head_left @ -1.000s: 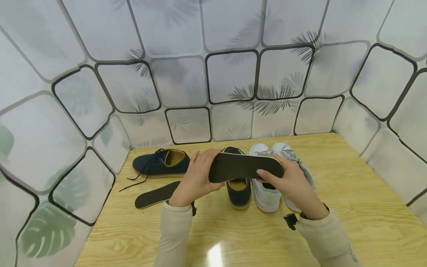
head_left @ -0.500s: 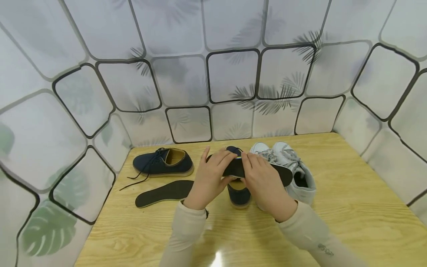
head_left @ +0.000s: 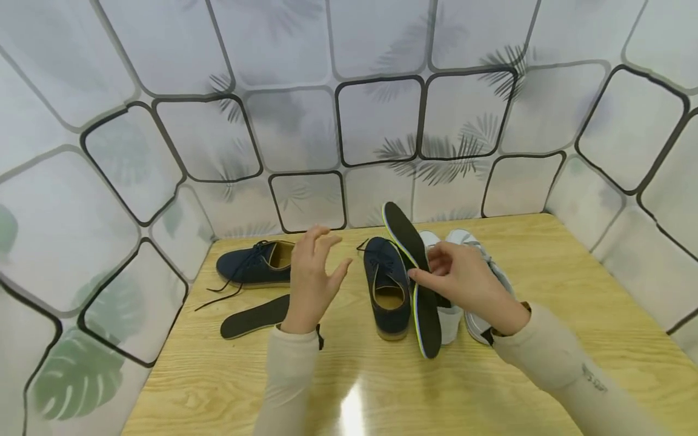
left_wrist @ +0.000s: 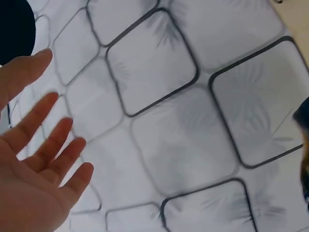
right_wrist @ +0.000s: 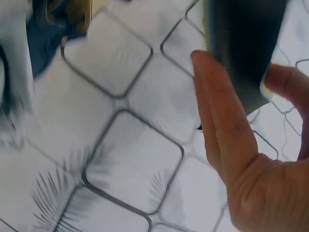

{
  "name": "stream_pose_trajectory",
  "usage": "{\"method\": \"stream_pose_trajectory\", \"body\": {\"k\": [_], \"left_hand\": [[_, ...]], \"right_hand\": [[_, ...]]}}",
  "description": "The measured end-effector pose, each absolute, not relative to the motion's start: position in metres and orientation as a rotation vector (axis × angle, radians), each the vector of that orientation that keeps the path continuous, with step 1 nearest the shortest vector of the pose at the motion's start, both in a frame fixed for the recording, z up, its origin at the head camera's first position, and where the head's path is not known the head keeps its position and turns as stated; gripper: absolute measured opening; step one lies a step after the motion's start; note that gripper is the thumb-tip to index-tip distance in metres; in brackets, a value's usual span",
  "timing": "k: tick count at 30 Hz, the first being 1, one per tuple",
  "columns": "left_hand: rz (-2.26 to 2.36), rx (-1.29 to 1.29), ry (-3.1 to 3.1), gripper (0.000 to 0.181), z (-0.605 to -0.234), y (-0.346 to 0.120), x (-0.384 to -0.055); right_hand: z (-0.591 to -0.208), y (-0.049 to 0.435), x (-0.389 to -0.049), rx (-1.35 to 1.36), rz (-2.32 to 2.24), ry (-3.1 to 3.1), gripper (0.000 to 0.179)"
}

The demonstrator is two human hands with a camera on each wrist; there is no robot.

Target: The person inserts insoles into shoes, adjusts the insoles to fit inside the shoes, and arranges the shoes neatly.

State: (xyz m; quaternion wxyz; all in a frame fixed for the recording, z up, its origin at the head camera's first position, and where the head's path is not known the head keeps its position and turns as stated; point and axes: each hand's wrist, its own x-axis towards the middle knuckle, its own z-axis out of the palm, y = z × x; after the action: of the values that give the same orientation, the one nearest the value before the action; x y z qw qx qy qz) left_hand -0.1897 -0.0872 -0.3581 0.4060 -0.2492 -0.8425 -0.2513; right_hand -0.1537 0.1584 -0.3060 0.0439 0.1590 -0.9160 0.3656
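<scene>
While the right hand (head_left: 463, 278) pinches a black insole (head_left: 417, 251) at mid-length, right of centre, the left hand (head_left: 313, 281), left of centre, is spread, holding nothing. A light pinch should keep the insole from folding. The right wrist view shows fingers (right_wrist: 229, 121) and thumb (right_wrist: 289, 82) on opposite sides of it; the head view adds both its ends, a second insole (head_left: 256, 318) on the tabletop (head_left: 218, 387), lower left, and a navy shoe (head_left: 245, 269) beyond.
</scene>
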Motion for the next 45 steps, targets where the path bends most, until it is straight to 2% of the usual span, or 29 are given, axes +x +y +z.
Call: {"method": "stream_pose_trajectory", "body": {"k": [3,6,11,15,22,28,45], "left_hand": [[-0.622,-0.696,-2.234,0.026,-0.375,-0.077,-0.199],[-0.552,-0.769,-2.397,0.017,-0.397,-0.059,-0.207],[-0.270,-0.739,-2.604,0.022,-0.426,-0.035,-0.222],[-0.100,-0.715,-2.640,0.020,-0.431,-0.027,-0.235],[-0.292,-0.835,-2.683,0.018,-0.426,-0.027,-0.244],[-0.512,-0.861,-2.719,0.019,-0.424,-0.028,-0.246],[-0.698,-0.971,-2.720,0.014,-0.432,-0.039,-0.257]], "right_hand": [[-0.311,0.162,-0.150,0.400,1.259,-2.913,0.031],[-0.322,0.159,-0.149,0.369,1.188,-2.994,0.026],[-0.329,0.153,-0.151,0.413,0.936,-3.125,0.037],[-0.327,0.149,-0.155,0.521,0.868,-3.216,0.041],[-0.327,0.135,-0.171,0.657,0.827,-3.305,0.045],[-0.334,0.120,-0.185,0.627,0.717,-3.359,0.036],[-0.341,0.091,-0.206,0.774,0.466,-3.367,0.018]]}}
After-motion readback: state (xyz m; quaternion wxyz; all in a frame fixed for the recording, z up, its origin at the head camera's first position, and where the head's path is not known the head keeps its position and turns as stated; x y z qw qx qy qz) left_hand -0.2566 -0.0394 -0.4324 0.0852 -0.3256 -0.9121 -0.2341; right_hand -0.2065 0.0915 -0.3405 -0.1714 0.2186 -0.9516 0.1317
